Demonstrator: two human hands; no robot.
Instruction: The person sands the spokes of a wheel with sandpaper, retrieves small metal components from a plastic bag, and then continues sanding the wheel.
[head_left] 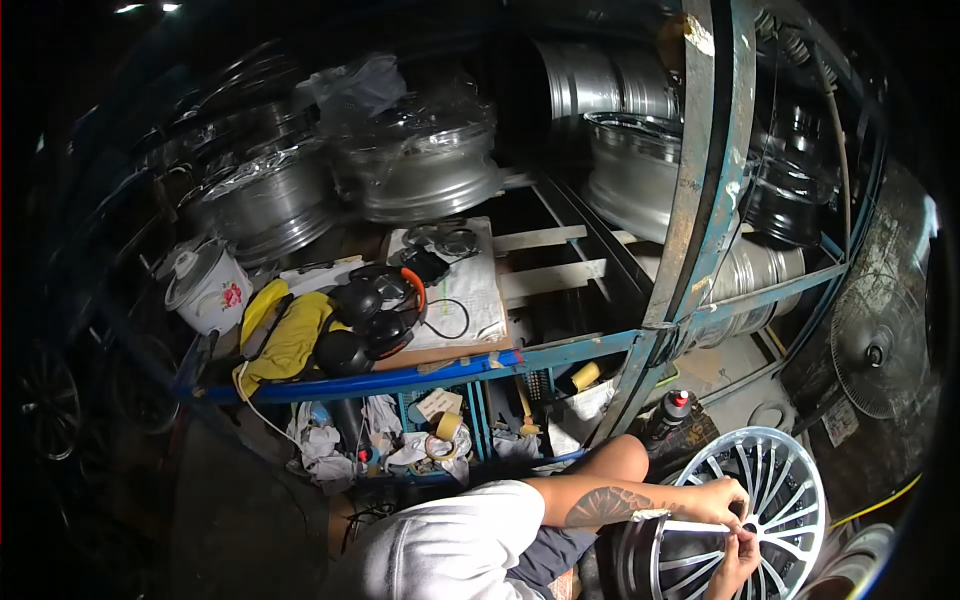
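My left hand point(722, 502), at the end of a tattooed forearm, reaches over the spokes of a silver multi-spoke wheel rim point(808, 488). Its fingers are pinched together close to the rim's hub. Just below it, my right hand point(738, 566) comes up from the bottom edge with fingers bent, its fingertips meeting those of my left hand beside the hub. What the fingertips hold, if anything, is too small to make out. The rim leans at a tilt beside my knee.
A black bottle point(672, 412) with a red tip stands behind the rim. A blue metal rack point(580, 352) holds more rims point(425, 172), a yellow cloth point(290, 345), black-and-orange headphones point(385, 312) and a white flowered pot point(208, 290). Tape rolls point(448, 427) lie lower down. A fan point(875, 352) is at right.
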